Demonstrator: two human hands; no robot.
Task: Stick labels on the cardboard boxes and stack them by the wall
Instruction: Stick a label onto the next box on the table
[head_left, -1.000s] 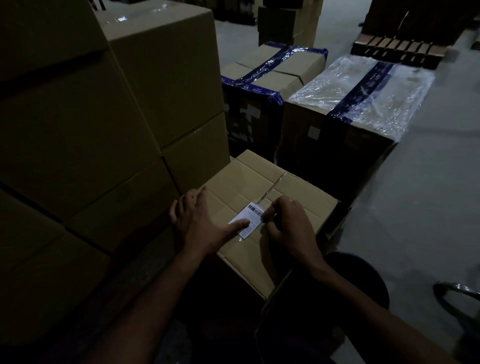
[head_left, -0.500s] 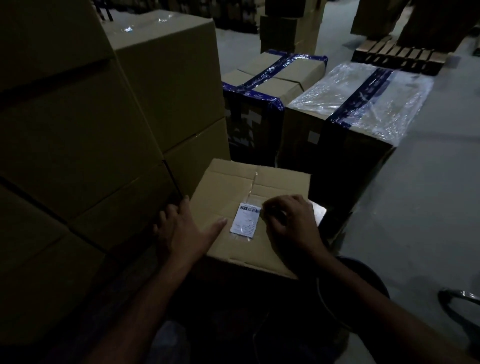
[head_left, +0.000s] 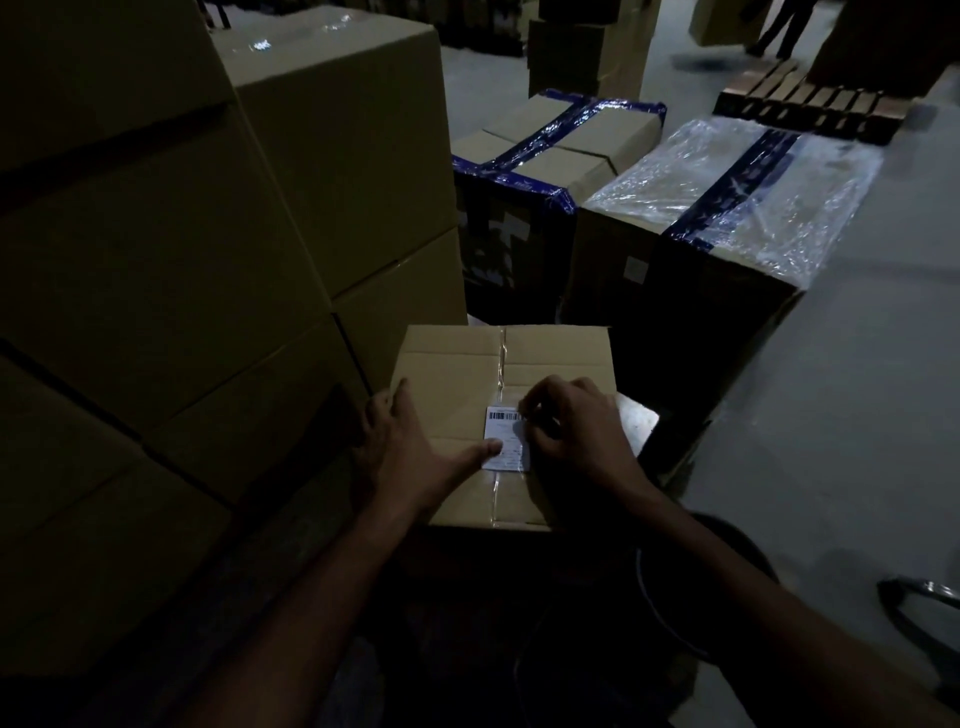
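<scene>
**Label's going down, box not stacked yet**

Head view, the only one we've got: our left hand (head_left: 410, 457) lies flat and relaxed over the left side of the small cardboard box (head_left: 457, 374), fingers draped at its left edge and the thumb stretched right so the tip presses on the lower-left part of the label (head_left: 505, 439). Our right hand (head_left: 576, 436) is curled up, fingertips bunched against the label's right edge, looks like it's pinching or rubbing that edge down. It's dim, so we can't say if there's backing paper in there.

The label sits on the box top right over the clear tape seam, its long side running along the seam, away from us. The box is right in front of us on the floor.

What matters next: the stack of big boxes (head_left: 156, 260) rises just to the left, nearly touching our box, so the left hand is the nearer one to it. We'd guess the lift goes up and left once the label's smoothed. Further back are a blue-taped box (head_left: 550, 150) and a plastic-wrapped box (head_left: 727, 176).
</scene>
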